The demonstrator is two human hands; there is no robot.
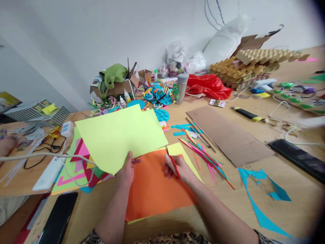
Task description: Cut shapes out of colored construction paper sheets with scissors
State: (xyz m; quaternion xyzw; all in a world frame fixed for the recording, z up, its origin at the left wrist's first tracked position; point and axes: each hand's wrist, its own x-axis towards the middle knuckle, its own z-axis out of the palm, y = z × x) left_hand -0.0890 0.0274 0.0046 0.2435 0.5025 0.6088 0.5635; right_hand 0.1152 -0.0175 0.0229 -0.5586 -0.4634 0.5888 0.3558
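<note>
My left hand (127, 171) pinches the lower edge of a large yellow-green paper sheet (119, 135), which is held up above the table. A notch shows in the sheet's top edge toward the right. In my right hand (179, 169) is a pair of scissors (174, 166) with red handles, its blades close to the sheet's lower right corner. Whether the blades touch the paper I cannot tell. Beneath both hands lies an orange sheet (157, 189), with a yellow sheet (182, 154) partly showing under it.
Thin paper strips (203, 154) and a flat cardboard piece (228, 135) lie to the right, near blue paper scraps (259, 203). A steel flask (182, 88) stands behind. Phones lie at left (58, 217) and right (299, 157). Someone's arm (19, 217) reaches in at left; a white cable (38, 157) crosses there.
</note>
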